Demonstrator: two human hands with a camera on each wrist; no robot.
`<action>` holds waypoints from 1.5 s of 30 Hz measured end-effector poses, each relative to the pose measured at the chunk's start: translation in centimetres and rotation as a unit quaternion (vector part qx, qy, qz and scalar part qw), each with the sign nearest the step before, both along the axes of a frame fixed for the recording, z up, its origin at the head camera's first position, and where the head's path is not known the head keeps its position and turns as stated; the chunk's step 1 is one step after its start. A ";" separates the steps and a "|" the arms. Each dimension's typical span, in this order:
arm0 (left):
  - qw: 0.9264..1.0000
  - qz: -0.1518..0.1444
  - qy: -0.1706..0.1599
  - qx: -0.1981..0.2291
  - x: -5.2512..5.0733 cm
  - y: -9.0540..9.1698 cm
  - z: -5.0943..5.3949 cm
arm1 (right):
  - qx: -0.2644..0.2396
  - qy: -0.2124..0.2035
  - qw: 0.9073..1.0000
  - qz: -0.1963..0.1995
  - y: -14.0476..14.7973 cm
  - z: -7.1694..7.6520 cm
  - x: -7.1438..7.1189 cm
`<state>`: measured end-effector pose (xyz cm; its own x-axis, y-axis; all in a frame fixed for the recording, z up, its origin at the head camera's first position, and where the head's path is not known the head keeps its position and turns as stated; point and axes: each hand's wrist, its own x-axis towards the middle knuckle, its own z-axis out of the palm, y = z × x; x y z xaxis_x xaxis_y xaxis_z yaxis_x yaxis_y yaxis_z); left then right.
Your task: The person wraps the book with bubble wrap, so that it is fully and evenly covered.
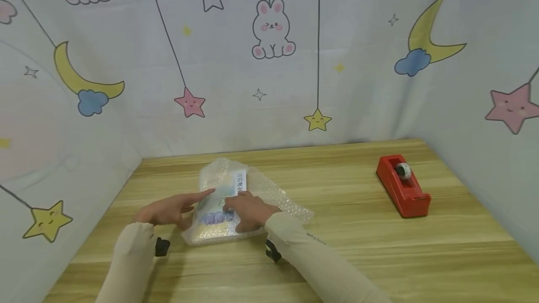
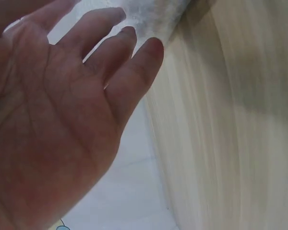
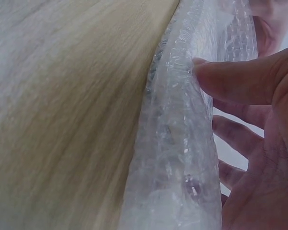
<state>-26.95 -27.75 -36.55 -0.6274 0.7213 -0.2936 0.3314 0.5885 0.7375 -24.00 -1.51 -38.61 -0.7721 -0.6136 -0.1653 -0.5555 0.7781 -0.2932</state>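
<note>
A book with a pastel picture cover and a white lettered strip (image 1: 241,182) lies flat on the table inside clear bubble wrap (image 1: 275,196). My left hand (image 1: 168,208) is at the package's left side, its index finger stretched over the cover; in the left wrist view the palm and loosely bent fingers (image 2: 134,72) are next to the wrap. My right hand (image 1: 251,210) rests on the package, fingertips on the film over the cover. Seen from the right wrist, its thumb (image 3: 230,81) presses the bubble wrap (image 3: 175,158) while the other fingers are spread.
A red tape dispenser (image 1: 403,186) with a small roll of tape stands at the right of the wooden table (image 1: 337,247). White cloth walls (image 1: 236,130) printed with stars, moons and rabbits enclose the back and both sides. A loose wrap flap reaches to the right.
</note>
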 end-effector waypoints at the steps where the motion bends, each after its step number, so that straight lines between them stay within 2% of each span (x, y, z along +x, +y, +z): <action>1: 1.000 0.001 0.013 -0.007 0.1 0.1 0.0 | 0.000 0.000 1.000 0.001 0.0 0.0 0.0; 6: 0.995 0.009 0.080 -0.064 0.3 0.8 0.2 | -0.001 0.003 1.000 0.003 0.0 -0.1 -0.2; 11: 0.986 0.001 0.117 -0.117 0.5 2.1 0.6 | -0.007 0.012 1.000 0.003 0.2 0.1 -0.3; 15: 0.984 0.007 0.103 -0.148 0.6 3.3 0.8 | -0.004 0.007 1.000 -0.010 0.2 0.3 -0.2; 18: 0.982 0.028 0.080 -0.170 0.8 4.0 0.9 | 0.018 0.010 1.000 -0.016 -0.1 0.3 -0.1; 20: 0.979 0.035 0.079 -0.187 0.9 4.4 1.0 | 0.034 0.019 0.999 -0.017 -0.4 0.2 -0.1; 26: 0.966 0.053 0.098 -0.234 1.6 5.1 1.4 | 0.061 0.048 0.997 -0.010 -0.6 0.3 0.2; 32: 0.950 0.062 0.119 -0.281 2.0 6.0 1.9 | 0.093 0.120 0.988 -0.016 -0.4 0.8 1.0; 36: 0.946 0.069 0.121 -0.291 2.2 6.3 1.9 | 0.078 0.134 0.988 -0.010 0.6 0.8 1.2; 45: 0.949 0.087 0.109 -0.281 2.4 6.9 1.5 | -0.002 0.085 0.996 -0.034 6.0 1.3 1.0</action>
